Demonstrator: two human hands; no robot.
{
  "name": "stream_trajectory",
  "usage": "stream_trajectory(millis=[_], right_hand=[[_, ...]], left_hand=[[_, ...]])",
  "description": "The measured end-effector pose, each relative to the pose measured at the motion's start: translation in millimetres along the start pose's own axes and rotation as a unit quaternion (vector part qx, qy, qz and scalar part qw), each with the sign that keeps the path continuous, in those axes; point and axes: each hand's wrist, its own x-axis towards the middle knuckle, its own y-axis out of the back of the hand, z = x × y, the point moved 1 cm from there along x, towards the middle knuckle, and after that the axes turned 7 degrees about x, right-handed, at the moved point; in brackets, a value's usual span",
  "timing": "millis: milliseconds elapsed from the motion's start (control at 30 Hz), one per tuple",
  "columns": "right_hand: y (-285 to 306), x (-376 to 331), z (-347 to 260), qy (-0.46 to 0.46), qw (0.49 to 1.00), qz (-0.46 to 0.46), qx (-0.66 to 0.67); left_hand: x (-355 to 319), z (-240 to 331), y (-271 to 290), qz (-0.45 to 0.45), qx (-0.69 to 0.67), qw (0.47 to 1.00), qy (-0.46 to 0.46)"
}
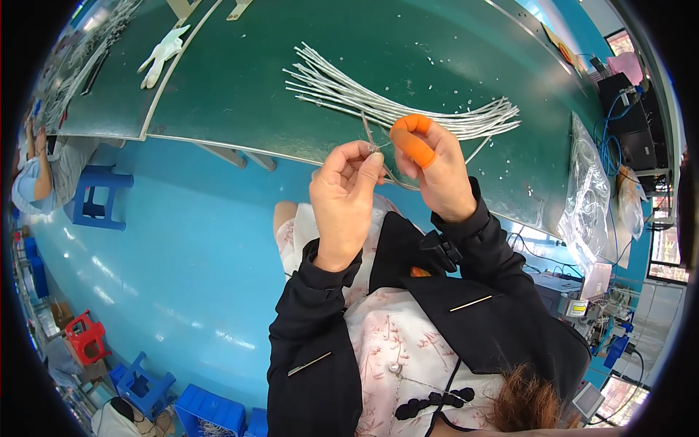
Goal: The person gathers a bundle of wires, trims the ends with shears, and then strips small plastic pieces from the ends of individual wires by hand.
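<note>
Between my two hands, over the table's near edge, is a thin grey braided cable (367, 130) with frayed strands. My left hand (345, 191) pinches it between thumb and index finger. Orange finger cots cover the thumb and index finger of my right hand (440, 169), which are closed together on fine strands at the cable's side. Just beyond my hands, a bundle of silvery braided cables (364, 95) lies across the green table (240, 87). One cable end sticks out of the bundle toward the near edge, beside my right hand.
White scraps dot the tabletop. A white glove (164, 55) lies at the far left, near more cables (76, 69). Clear plastic bags (585, 197) hang at the right by blue wires. Blue stools (102, 195) and a red stool (87, 336) stand on the floor. Another person (44, 171) sits at left.
</note>
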Motion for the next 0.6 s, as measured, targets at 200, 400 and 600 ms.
stream_trajectory(millis=[200,400,600], right_hand=[[-10,-1,-15,0.039,0.999,0.004,-0.025],[-13,-1,-10,0.085,0.981,-0.041,-0.171],[-9,-5,-10,0.049,0.999,0.022,0.000]], left_hand=[[2,-2,3,-0.009,-0.020,0.999,0.023],[0,-4,2,-0.008,0.003,1.000,0.004],[0,-7,4,-0.015,0.011,1.000,-0.009]])
